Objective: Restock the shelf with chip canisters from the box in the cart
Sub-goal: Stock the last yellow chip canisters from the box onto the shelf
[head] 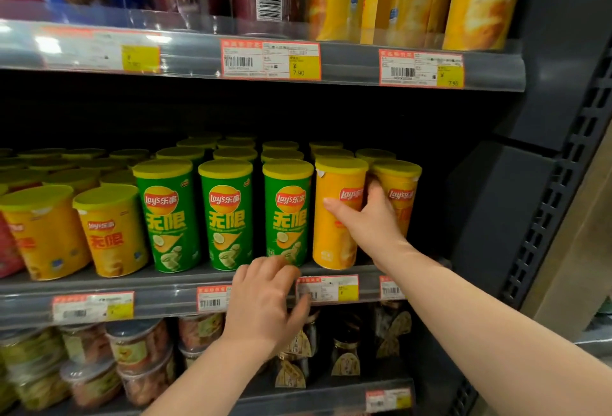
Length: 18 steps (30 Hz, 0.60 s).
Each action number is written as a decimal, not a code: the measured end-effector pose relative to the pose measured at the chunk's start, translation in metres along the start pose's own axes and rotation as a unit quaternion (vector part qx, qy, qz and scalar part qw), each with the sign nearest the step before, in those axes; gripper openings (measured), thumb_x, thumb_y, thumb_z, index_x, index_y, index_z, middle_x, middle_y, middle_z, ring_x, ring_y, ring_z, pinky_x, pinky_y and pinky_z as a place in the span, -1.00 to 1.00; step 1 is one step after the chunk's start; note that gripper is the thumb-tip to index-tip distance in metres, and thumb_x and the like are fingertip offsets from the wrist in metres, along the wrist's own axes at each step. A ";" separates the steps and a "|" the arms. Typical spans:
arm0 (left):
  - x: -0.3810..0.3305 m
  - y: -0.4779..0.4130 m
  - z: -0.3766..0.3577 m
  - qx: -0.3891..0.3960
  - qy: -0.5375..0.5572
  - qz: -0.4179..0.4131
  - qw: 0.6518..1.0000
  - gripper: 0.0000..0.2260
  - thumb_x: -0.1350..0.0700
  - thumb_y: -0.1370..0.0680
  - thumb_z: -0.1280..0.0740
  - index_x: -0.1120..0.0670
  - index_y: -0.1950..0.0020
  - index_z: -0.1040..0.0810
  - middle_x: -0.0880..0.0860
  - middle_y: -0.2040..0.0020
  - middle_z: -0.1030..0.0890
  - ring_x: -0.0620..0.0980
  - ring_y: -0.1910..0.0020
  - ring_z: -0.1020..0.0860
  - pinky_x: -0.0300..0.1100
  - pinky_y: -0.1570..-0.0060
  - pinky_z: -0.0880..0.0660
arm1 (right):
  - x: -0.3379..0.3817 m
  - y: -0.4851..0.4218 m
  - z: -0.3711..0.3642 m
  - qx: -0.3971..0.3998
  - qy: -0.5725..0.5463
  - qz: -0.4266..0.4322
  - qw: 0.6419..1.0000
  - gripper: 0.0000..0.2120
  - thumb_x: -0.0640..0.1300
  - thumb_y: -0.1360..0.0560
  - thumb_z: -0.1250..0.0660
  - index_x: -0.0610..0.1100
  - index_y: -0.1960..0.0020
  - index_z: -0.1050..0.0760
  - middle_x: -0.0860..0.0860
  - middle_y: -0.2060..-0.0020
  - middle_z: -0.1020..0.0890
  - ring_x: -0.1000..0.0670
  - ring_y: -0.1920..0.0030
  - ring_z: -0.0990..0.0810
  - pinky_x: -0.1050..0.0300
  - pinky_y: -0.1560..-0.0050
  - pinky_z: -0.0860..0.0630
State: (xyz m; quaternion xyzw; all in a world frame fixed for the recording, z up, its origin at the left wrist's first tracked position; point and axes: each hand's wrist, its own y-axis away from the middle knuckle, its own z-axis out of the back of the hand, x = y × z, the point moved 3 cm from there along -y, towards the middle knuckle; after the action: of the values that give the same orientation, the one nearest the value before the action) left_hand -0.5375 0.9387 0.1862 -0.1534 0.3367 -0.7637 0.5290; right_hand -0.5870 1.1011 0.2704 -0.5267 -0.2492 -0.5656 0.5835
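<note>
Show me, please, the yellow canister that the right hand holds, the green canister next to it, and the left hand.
yellow canister [331, 245]: head view, lower front wall.
green canister [288, 217]: head view, printed front.
left hand [265, 299]: head view, back of hand.

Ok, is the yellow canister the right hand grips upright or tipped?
Upright: the yellow canister stands with its base flat on the shelf, lid on top. The right hand grips it, thumb across the front.

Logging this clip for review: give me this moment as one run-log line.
stage: shelving | right hand: grips orange canister, front row | left hand: blurred, at shelf lip below green canister | cart, box: not in view
</note>
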 end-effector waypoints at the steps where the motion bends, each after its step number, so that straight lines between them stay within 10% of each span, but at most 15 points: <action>1: 0.001 0.001 -0.001 0.003 -0.005 -0.004 1.000 -0.67 -0.15 -0.39 -0.19 0.01 0.09 -0.62 -0.04 0.10 -0.58 0.04 0.12 -0.56 -0.07 0.12 -0.47 | -0.001 -0.002 -0.002 -0.008 0.004 -0.003 1.000 -0.28 0.07 -0.38 -0.47 -0.07 -0.42 -0.23 -0.06 -0.34 -0.42 -0.10 -0.33 -0.42 -0.14 -0.30 -0.42; 18: 0.005 0.006 -0.009 -0.003 -0.012 -0.015 1.000 -0.75 -0.11 -0.37 -0.24 0.02 0.17 -0.59 -0.02 0.06 -0.56 0.06 0.08 -0.50 -0.09 0.06 -0.29 | -0.009 0.006 -0.003 0.023 0.134 -0.016 0.991 -0.17 -0.07 -0.40 -0.48 -0.07 -0.50 -0.06 -0.08 -0.38 -0.39 -0.14 -0.36 -0.41 -0.07 -0.31 -0.39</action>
State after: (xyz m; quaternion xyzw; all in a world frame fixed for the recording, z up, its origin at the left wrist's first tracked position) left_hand -0.5403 0.9364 0.1755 -0.1693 0.3297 -0.7687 0.5213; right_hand -0.5846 1.1003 0.2592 -0.4287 -0.1903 -0.6340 0.6148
